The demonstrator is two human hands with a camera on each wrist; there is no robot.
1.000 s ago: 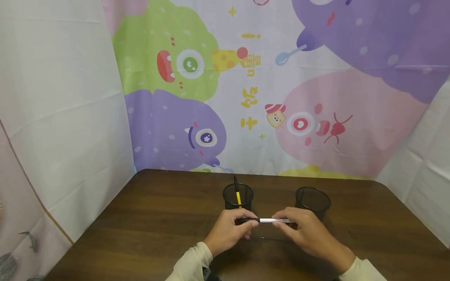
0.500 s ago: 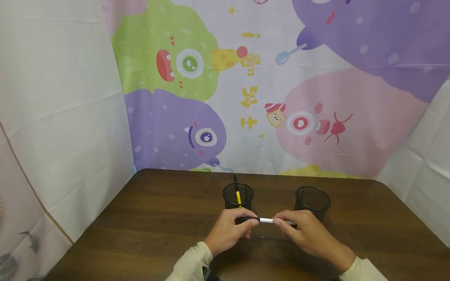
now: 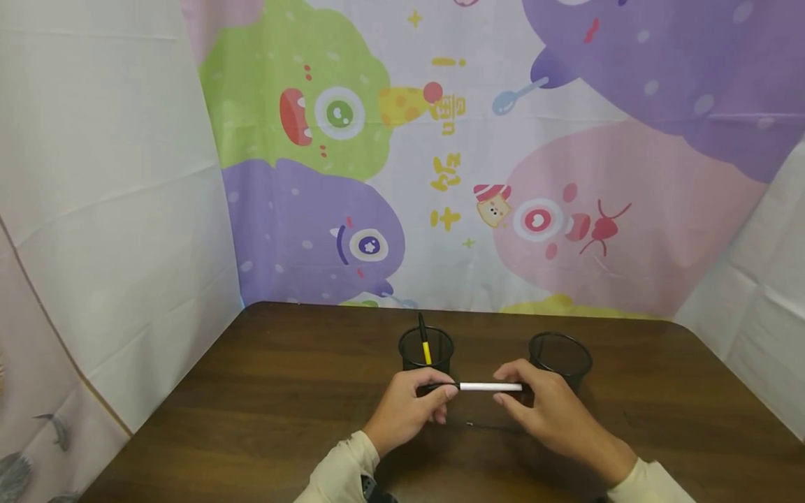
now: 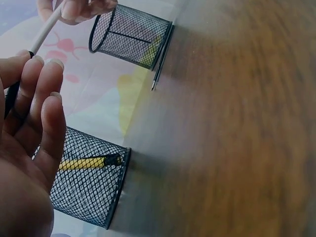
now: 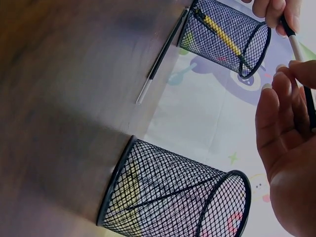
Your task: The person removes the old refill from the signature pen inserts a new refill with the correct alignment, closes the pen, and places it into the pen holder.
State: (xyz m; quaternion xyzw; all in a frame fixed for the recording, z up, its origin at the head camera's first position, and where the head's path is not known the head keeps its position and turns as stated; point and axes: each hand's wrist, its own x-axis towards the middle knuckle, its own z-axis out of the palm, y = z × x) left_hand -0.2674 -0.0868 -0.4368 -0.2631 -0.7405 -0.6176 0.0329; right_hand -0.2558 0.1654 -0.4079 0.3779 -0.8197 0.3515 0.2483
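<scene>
A pen [image 3: 490, 386] with a white barrel and black ends lies level between the two hands. My left hand [image 3: 409, 409] pinches its black left part between thumb and fingers. Around the right end, the thumb and fingers of my right hand [image 3: 550, 409] stand parted, with a gap to the barrel in the head view; the right wrist view has the thumb overlapping the pen. A thin pen refill [image 5: 160, 64] with a dark and a clear section lies on the table beneath the hands.
Behind the left hand stands a black mesh cup [image 3: 411, 362] holding a yellow and black pen [image 3: 425, 349]. A second mesh cup [image 3: 580, 370] is behind the right hand. The dark wooden table [image 3: 283, 377] ends at a printed cloth [image 3: 465, 272].
The right thumb and fingers have parted from the barrel, and more of its white length shows. The pen and both hands have risen slightly in the head view.
</scene>
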